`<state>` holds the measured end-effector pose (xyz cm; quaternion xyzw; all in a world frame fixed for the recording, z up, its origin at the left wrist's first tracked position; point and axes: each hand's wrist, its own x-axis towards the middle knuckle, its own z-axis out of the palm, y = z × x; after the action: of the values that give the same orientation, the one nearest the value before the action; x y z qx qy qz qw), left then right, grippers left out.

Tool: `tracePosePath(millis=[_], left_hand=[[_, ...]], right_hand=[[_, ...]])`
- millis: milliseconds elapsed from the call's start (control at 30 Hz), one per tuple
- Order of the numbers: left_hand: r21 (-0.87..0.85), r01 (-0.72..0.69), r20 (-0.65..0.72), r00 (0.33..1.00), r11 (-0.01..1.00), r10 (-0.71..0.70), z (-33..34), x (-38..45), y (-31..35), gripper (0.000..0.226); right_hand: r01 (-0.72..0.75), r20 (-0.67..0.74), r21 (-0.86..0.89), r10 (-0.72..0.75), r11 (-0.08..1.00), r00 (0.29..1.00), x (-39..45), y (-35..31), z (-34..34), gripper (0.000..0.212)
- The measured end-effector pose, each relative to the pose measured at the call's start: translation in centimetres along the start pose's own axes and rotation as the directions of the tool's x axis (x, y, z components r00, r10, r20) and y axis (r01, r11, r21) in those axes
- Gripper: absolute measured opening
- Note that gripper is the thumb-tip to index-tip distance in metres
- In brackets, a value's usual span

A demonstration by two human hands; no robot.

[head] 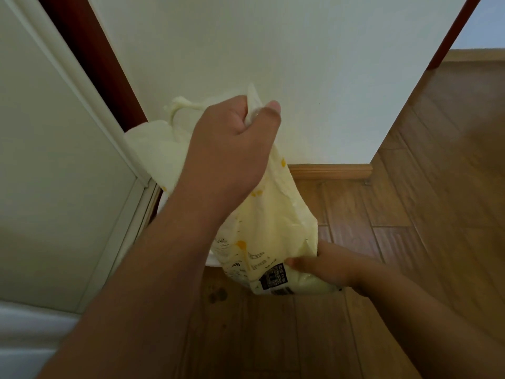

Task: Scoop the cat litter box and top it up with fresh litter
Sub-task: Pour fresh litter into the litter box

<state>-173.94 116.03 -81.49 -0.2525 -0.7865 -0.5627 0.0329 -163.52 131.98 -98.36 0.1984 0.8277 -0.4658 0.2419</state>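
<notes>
A pale yellow litter bag (pixel 276 222) with orange spots and a black code label hangs in front of me above the wooden floor. My left hand (pixel 232 143) grips its crumpled top corner, held high against the white wall. My right hand (pixel 325 265) holds the bag's lower end from the right, thumb on the label side. A thin white edge (pixel 211 262) shows just under the bag at its left; the bag and my left arm hide what it belongs to. A second pale bag (pixel 155 149) with a knotted handle sits behind my left hand.
A white wall (pixel 273 50) with a wooden skirting board (pixel 330 170) stands straight ahead. A white door or panel (pixel 54 160) with a dark red frame (pixel 90 56) closes the left side. Wooden floor (pixel 423 214) stretches away to the right.
</notes>
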Motion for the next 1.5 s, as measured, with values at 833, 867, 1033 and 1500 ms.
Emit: tracePosePath(millis=[833, 867, 1033, 1500], left_hand=[[0.364, 0.137, 0.039, 0.986, 0.922, -0.162, 1.2, 7.9, -10.6, 0.044], [0.368, 0.151, 0.042, 0.983, 0.917, -0.178, 1.4, 7.9, -11.1, 0.044], [0.365, 0.226, 0.011, 0.969, 0.903, -0.247, 2.0, 8.3, -12.6, 0.044], [0.131, 0.5, 0.004, 0.863, 0.856, -0.505, 1.1, 8.0, -14.8, 0.03]], right_hand=[[-0.215, -0.522, -0.07, 0.148, 0.974, 0.84, -0.8, -0.3, -5.6, 0.021], [-0.213, -0.526, -0.071, 0.145, 0.974, 0.838, -0.8, -0.4, -5.6, 0.021], [-0.206, -0.545, -0.113, 0.112, 0.972, 0.831, -0.9, -0.8, -5.6, 0.022], [-0.173, -0.573, -0.287, -0.025, 0.942, 0.819, -1.0, -1.5, -6.6, 0.017]])
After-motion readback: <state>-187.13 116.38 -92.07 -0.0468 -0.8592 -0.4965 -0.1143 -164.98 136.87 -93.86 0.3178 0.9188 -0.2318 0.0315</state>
